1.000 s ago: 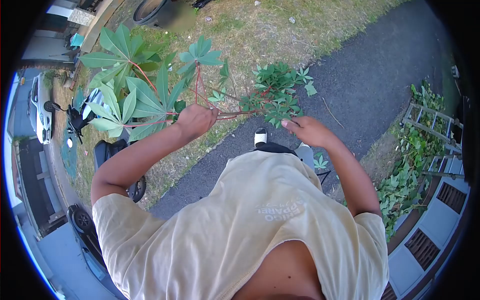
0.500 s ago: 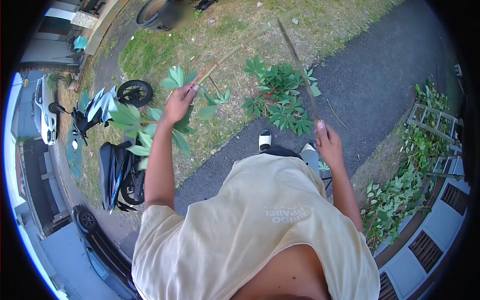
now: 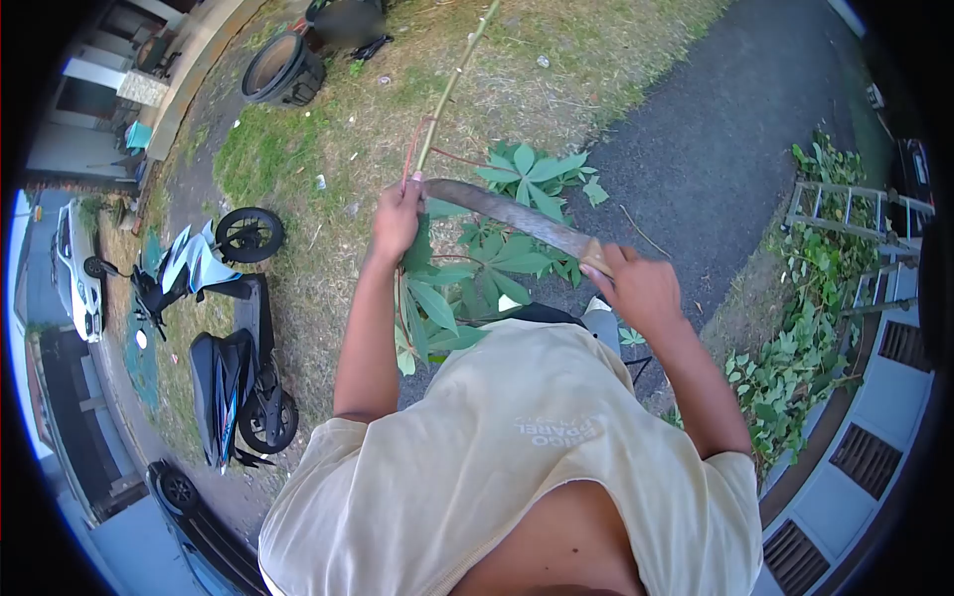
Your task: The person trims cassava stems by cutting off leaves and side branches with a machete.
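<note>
My left hand is closed around a long green leafy stem, with thin reddish leaf stalks beside it. The stem rises from the fist to the top of the view. Large hand-shaped leaves hang below the fist. In my right hand is a machete, gripped by its light brown handle. Its dark, curved blade points left, its tip right at the stem just beside my left fingers. More leaves show behind the blade and partly cover the ground.
Two motorbikes stand on the left, near a white car. A black pot sits on the grass at the upper left. On the right, a ladder lies among cut greenery beside a wall. Asphalt runs ahead.
The machete has swung from upright to lying across in front of me, its blade now at the stem. My left hand has moved right with the leafy stem, which stands more upright.
</note>
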The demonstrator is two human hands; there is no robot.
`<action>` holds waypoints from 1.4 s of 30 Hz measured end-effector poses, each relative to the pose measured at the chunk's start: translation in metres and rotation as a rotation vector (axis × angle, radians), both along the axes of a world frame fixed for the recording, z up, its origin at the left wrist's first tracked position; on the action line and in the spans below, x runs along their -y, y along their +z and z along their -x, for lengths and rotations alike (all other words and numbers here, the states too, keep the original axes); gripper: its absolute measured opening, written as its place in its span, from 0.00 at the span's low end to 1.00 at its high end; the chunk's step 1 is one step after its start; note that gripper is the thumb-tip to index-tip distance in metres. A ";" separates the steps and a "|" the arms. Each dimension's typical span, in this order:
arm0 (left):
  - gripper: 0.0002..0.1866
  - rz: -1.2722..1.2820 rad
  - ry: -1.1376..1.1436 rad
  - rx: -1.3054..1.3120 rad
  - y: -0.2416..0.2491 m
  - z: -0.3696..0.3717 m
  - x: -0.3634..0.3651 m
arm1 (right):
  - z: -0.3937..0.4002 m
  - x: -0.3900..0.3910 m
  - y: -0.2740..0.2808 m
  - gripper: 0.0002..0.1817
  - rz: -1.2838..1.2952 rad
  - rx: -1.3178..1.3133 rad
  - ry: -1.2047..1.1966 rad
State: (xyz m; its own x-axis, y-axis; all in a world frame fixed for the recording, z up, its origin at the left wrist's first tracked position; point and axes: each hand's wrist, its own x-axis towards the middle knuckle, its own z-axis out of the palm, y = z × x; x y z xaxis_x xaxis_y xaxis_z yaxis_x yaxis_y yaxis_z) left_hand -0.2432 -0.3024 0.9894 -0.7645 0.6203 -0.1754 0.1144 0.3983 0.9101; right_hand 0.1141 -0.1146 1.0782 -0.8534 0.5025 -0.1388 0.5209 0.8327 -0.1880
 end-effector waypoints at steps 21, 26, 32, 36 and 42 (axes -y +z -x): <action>0.27 0.193 -0.145 -0.063 0.006 -0.015 -0.015 | 0.060 -0.067 0.002 0.25 -0.074 0.029 0.060; 0.22 -0.178 -0.036 0.246 0.050 0.031 -0.010 | 0.032 -0.042 -0.021 0.24 0.153 -0.048 -0.070; 0.19 -0.525 0.008 0.501 0.093 0.068 0.009 | -0.022 -0.025 -0.009 0.27 0.273 -0.133 -0.337; 0.19 -0.498 -0.010 0.518 0.085 0.065 -0.008 | -0.032 -0.026 0.037 0.26 0.208 -0.049 -0.176; 0.13 -0.322 -0.121 0.374 0.054 0.048 -0.034 | -0.009 -0.024 0.019 0.24 0.087 0.034 -0.042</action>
State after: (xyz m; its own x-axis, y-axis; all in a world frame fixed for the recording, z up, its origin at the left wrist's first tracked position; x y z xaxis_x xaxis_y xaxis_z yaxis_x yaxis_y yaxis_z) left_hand -0.2909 -0.2684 1.0437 -0.6049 0.7685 -0.2087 -0.2149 0.0949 0.9720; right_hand 0.1232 -0.0901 1.0973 -0.8258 0.5225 -0.2121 0.5623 0.7914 -0.2399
